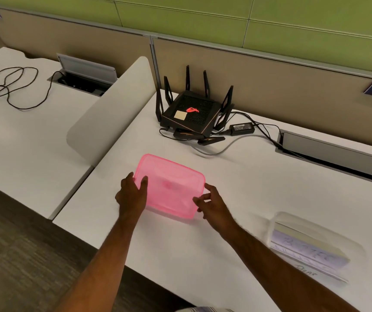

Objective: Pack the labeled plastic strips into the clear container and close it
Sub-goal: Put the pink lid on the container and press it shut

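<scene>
Both hands grip the pink lid (171, 186) on the white desk (236, 183): left hand (133, 194) clamped on its left edge, right hand (212, 202) pinching its right corner; the clear container (311, 242) with labeled strips (308, 255) sits well right of the lid

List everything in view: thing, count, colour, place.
pink lid: 1, translucent pink, desk centre, gripped at both ends
clear container: 1, clear, desk right, labeled strips inside, count unclear
router: 1, black, red logo, back of desk
power adapter: 1, black, right of router
loose cable: 1, black, left desk
desk: 1, white, under lid
left hand: 1, on lid's left end
right hand: 1, on lid's right corner
</scene>
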`<state>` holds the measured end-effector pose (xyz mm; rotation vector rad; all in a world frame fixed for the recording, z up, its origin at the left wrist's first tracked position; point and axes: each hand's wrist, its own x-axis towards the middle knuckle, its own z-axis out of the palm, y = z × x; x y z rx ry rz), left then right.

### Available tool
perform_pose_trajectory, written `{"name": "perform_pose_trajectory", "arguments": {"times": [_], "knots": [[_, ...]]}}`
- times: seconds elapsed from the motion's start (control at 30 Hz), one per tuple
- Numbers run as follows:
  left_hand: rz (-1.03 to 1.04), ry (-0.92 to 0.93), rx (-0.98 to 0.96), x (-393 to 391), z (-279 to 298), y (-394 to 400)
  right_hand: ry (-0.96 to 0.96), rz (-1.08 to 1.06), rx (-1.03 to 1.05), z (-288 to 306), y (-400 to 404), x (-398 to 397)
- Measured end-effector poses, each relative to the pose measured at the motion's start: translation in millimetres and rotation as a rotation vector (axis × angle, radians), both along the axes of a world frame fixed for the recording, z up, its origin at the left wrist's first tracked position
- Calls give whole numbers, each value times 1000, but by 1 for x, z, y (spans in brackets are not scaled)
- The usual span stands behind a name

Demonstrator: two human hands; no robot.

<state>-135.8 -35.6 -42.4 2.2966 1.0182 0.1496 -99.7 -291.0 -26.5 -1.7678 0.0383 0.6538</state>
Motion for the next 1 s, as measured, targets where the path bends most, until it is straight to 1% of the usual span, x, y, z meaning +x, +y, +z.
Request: {"name": "perform_pose_trajectory", "arguments": {"times": [0.13, 0.2, 0.33, 0.5, 0.6, 0.8, 0.9, 1.0], "knots": [[-16, -72, -72, 7, 16, -20, -58, -79, 72, 13, -18, 4], [-25, -123, -141, 11, 24, -31, -106, -97, 102, 18, -31, 5], [-4, -260, -392, 20, 37, -55, -191, -122, 133, 26, -60, 4], [18, -366, -618, 27, 49, -90, -293, -126, 137, 39, -97, -2], [66, -364, -797, 29, 55, -110, -360, -112, 148, 44, -118, -9], [81, -386, -1019, 26, 67, -153, -431, -103, 138, 49, -165, -25], [84, -396, -1111, 26, 66, -172, -454, -128, 148, 48, -191, -30], [70, -379, -1147, 27, 68, -189, -504, -157, 160, 45, -217, -34]]}}
